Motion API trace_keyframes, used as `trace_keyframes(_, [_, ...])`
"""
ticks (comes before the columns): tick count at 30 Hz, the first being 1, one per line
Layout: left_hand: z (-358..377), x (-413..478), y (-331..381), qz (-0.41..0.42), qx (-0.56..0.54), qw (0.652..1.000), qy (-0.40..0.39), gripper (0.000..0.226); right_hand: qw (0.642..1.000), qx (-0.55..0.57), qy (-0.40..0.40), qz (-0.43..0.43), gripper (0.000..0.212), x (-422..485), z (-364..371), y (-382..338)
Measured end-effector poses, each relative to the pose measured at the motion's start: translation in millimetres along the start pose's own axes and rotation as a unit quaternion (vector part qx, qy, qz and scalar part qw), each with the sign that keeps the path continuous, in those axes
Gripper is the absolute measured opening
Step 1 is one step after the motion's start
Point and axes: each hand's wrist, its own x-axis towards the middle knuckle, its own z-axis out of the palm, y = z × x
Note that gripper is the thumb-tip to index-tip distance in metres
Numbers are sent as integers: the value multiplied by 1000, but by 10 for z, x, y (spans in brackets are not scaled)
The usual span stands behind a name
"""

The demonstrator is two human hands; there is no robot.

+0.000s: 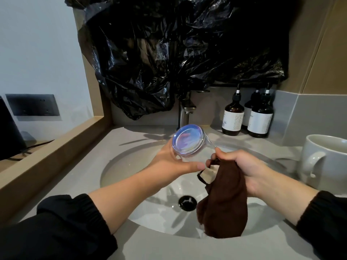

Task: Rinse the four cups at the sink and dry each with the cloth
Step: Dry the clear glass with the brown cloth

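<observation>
Over the sink (131, 175), left grip (165, 162) clasps the glass cup (189, 141) base-up, likely to drain it, while right grip (249, 171) bunches the cloth (225, 199) by its mouth.

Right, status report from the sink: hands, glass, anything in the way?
Left hand holds glass over sink, base tilted up. Right hand grips cloth at the glass. Nothing blocking; mug stands apart, right.

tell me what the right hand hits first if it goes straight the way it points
Most likely the glass cup held in the left hand: the right hand, gripping the brown cloth, points left at the cup's near end. The left thumb lies just under that line, so depth is unclear.
</observation>
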Motion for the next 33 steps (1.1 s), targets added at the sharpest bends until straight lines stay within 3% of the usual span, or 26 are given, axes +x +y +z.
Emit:
trace_keyframes(6, [2,-3,46,19,-70,997,32,72,997,-48,-15,56,27,24,-4,47])
trace_keyframes(9, [-14,26,20,-5,-63,996,56,71,996,-59,32,53,22,44,-29,9])
trace_keyframes(12, [-38,49,2,-61,-54,995,50,68,989,-82,117,-35,16,33,-77,-107])
trace_keyframes(14, [-51,66,-11,-95,-36,994,35,56,969,-113,153,-159,8,7,-81,-197])
trace_keyframes(16, [-53,82,-22,-120,16,992,24,46,909,-234,158,-306,16,-60,-55,-247])
trace_keyframes(19, [-40,68,-19,-136,107,985,-26,53,775,-420,120,-456,22,-202,15,-218])
trace_keyframes(22, [-4,29,-16,-143,173,972,-76,56,653,-553,56,-514,23,-241,37,-148])
trace_keyframes(24, [24,24,-21,-144,205,965,-82,54,597,-623,1,-506,18,-201,14,-91])
trace_keyframes(30, [65,3,10,-125,348,927,-56,59,519,-702,-15,-487,12,-89,6,10])
trace_keyframes(33, [102,-37,6,-95,381,917,-64,62,523,-702,21,-484,10,-48,59,8])
